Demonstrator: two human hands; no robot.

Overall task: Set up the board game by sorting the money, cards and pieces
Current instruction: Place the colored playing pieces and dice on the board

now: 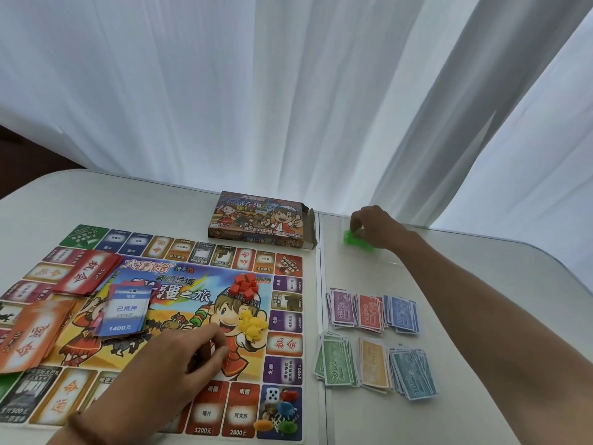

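The game board (179, 284) lies flat on the table. On it sit a red card stack (88, 273), an orange card stack (30, 335), a blue deed stack (126, 311), red pieces (244, 285) and yellow pieces (253, 324). A die (272, 395) and coloured pawns (284, 412) sit on the board's near right corner. My left hand (189, 354) rests on the board with fingers curled; what it pinches is hidden. My right hand (372, 228) reaches far right and pinches green pieces (354, 239). Several sorted money piles (372, 338) lie right of the board.
The game box (260, 220) lies open-ended beyond the board. A seam (321, 316) joins two white table halves just right of the board. White curtains (288, 91) hang behind the table.
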